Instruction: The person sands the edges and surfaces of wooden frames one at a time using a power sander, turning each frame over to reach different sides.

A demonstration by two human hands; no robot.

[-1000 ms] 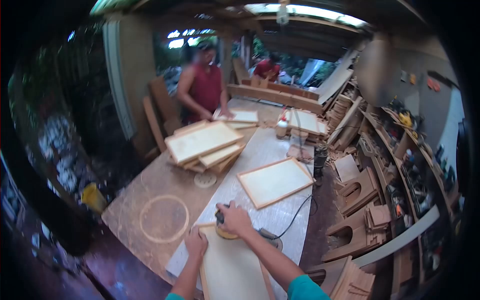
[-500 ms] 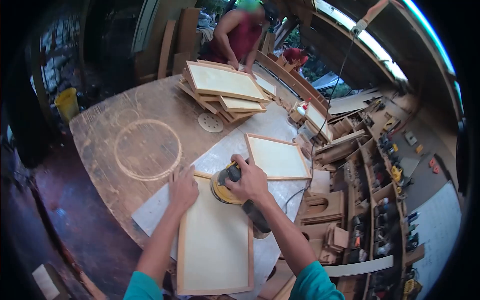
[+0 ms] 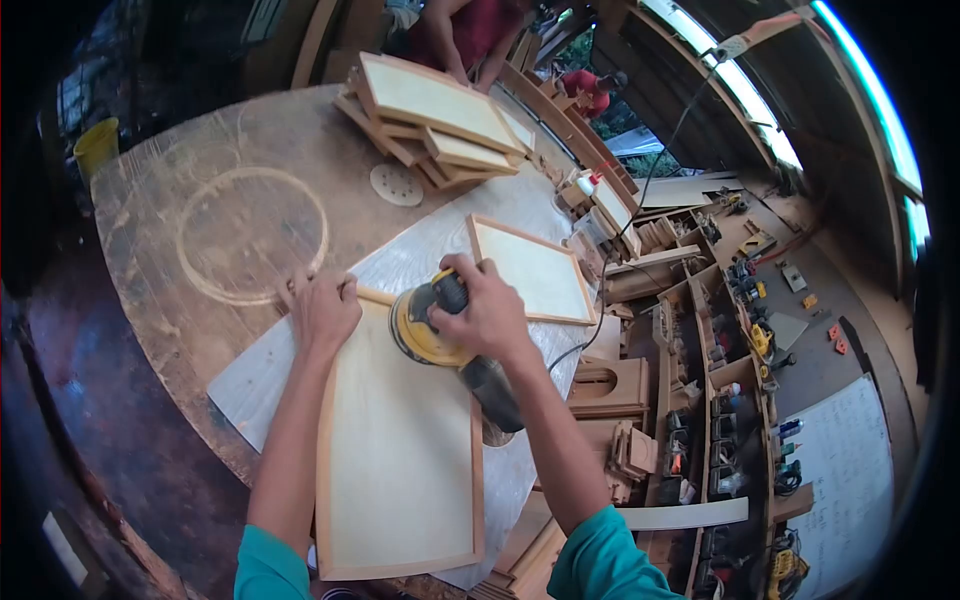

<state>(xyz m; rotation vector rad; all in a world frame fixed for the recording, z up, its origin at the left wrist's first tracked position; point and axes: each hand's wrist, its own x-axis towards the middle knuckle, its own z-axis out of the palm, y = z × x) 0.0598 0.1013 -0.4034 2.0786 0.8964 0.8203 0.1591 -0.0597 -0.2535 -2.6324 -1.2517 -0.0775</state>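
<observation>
A pale panel with a raised wooden frame [image 3: 400, 450] lies on the worktable in front of me. My right hand [image 3: 485, 305] is wrapped round the top of a yellow and black sander [image 3: 415, 325], whose round base rests at the panel's far end. The sander's dark dust container [image 3: 492, 393] points back toward my right forearm. My left hand [image 3: 325, 308] touches the panel's far left corner, with its fingers bent over the edge. A second framed panel [image 3: 532, 272] lies beyond the sander to the right.
Stacked framed panels [image 3: 440, 105] and a perforated disc [image 3: 397, 185] are on the worktable [image 3: 150, 230]. A person in red [image 3: 465, 35] stands behind the stack; another person [image 3: 588, 92] is farther back. Shelves of tools [image 3: 715, 400] line the right. A yellow bucket [image 3: 96, 147] stands left.
The view has shifted, so the table and panels appear lower-left or higher in it. The sander stays in my right hand at the panel's far end. My left hand's fingers are more bent.
</observation>
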